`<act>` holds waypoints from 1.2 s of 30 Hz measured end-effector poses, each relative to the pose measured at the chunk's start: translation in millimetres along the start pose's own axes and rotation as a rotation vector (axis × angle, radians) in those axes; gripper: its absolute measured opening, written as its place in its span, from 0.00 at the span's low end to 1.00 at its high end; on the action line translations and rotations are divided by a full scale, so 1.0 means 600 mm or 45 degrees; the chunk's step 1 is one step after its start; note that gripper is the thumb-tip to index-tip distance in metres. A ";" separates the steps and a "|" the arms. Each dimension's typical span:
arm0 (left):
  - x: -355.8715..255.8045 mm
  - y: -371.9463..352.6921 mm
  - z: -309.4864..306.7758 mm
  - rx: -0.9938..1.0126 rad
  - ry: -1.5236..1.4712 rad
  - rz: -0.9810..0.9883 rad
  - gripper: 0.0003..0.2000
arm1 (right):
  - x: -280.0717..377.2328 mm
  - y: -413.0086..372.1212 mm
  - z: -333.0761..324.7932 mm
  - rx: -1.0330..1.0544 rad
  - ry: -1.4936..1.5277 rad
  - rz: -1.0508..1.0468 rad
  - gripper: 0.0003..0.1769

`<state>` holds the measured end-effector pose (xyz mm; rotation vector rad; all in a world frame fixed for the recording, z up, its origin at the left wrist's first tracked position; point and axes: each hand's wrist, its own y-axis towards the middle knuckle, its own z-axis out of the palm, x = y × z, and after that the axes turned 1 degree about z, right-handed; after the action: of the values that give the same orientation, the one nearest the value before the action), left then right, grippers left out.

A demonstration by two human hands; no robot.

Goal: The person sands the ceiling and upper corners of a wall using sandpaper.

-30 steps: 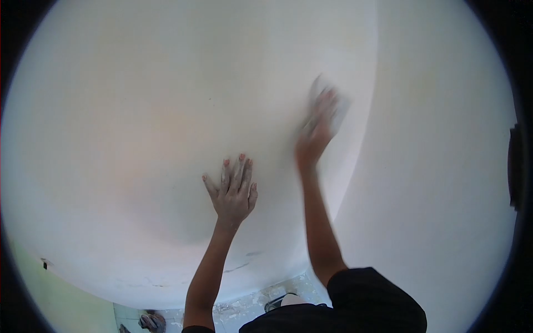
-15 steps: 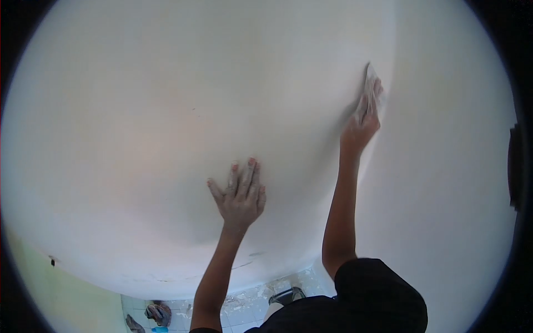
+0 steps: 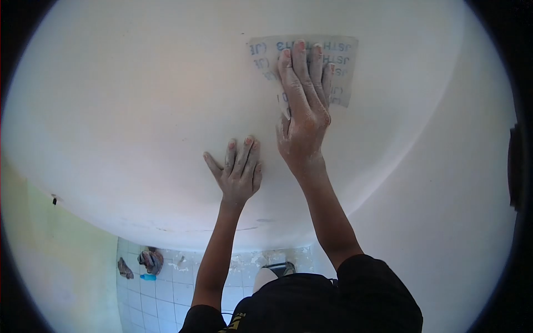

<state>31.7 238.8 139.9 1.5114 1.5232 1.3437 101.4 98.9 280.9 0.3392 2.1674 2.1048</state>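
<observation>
My right hand (image 3: 304,105) presses a sheet of sandpaper (image 3: 347,75) against the pale wall (image 3: 139,111). The sheet's printed back, with blue lettering, faces me. Its fingers lie straight over the paper, and near the thumb an edge of the sheet is folded up. Lower and to the left, my left hand (image 3: 237,176) rests flat on the wall with fingers spread, holding nothing. Pale dust coats both hands. The rough side of the sandpaper is hidden against the wall.
The wall meets another wall at a corner on the right. Below, white residue lies on the tiled floor (image 3: 166,291) along the wall's foot. A dark cloth-like bundle (image 3: 150,261) and a small blue item (image 3: 147,277) lie there. A dark object (image 3: 515,169) is at the far right.
My right hand has moved left, away from the corner, and the sandpaper, earlier seen nearly edge-on, now lies spread under its fingers. My left hand stays flat on the wall. The view has shifted slightly.
</observation>
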 end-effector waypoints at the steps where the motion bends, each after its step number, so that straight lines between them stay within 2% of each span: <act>1: 0.002 -0.005 -0.009 0.004 -0.025 -0.023 0.22 | 0.012 -0.006 0.002 -0.021 -0.012 0.018 0.27; 3: -0.001 -0.009 -0.011 -0.011 -0.063 -0.100 0.23 | 0.020 -0.048 0.010 0.003 -0.019 0.101 0.26; 6: 0.006 -0.021 -0.022 -0.013 -0.102 -0.207 0.24 | 0.011 -0.251 0.027 0.103 -0.079 0.161 0.22; 7: 0.012 -0.027 -0.026 0.009 -0.105 -0.242 0.24 | -0.002 -0.308 0.026 0.155 -0.133 0.094 0.21; 8: -0.016 -0.028 0.037 0.033 -0.076 -0.228 0.24 | -0.085 -0.362 0.025 0.203 -0.164 0.049 0.21; 10: -0.003 -0.043 0.045 0.062 -0.036 -0.218 0.24 | -0.092 -0.315 0.022 0.206 -0.069 0.073 0.21; 13: -0.003 -0.036 0.036 0.042 -0.029 -0.236 0.25 | -0.062 -0.139 0.004 0.155 -0.002 0.081 0.20; 15: -0.013 -0.020 0.032 0.031 -0.065 -0.293 0.25 | -0.053 -0.028 0.007 0.058 0.002 -0.084 0.22; 17: -0.027 -0.009 0.022 0.005 -0.083 -0.333 0.25 | -0.052 0.006 0.019 0.002 -0.011 -0.103 0.25; 18: -0.033 -0.004 0.015 0.045 -0.094 -0.406 0.26 | -0.047 0.016 0.027 -0.067 -0.022 -0.128 0.30; 20: -0.035 0.001 0.006 0.064 -0.106 -0.482 0.26 | -0.024 -0.036 0.035 -0.053 0.012 0.003 0.26; 24: -0.039 -0.022 -0.010 0.134 -0.214 -0.587 0.27 | -0.026 -0.303 0.071 0.075 -0.157 0.079 0.20; 27: -0.030 -0.035 -0.011 0.164 -0.238 -0.583 0.27 | -0.011 -0.317 0.072 0.047 -0.101 0.174 0.20; 28: -0.029 -0.039 -0.014 0.184 -0.228 -0.576 0.27 | -0.002 -0.290 0.068 0.060 -0.109 0.182 0.20; 29: -0.022 -0.053 -0.059 0.193 -0.259 -0.579 0.27 | 0.047 -0.223 0.052 0.049 -0.125 0.125 0.21; 33: -0.018 -0.049 -0.071 0.220 -0.268 -0.581 0.27 | 0.057 0.036 0.055 -0.110 -0.098 -0.094 0.25; 36: -0.016 -0.052 -0.065 0.236 -0.207 -0.549 0.27 | 0.046 0.036 0.052 -0.169 -0.128 -0.109 0.26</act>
<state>-13.4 225.2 120.6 1.2634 1.7769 0.8327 83.9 136.2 303.2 0.3261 1.9404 2.1227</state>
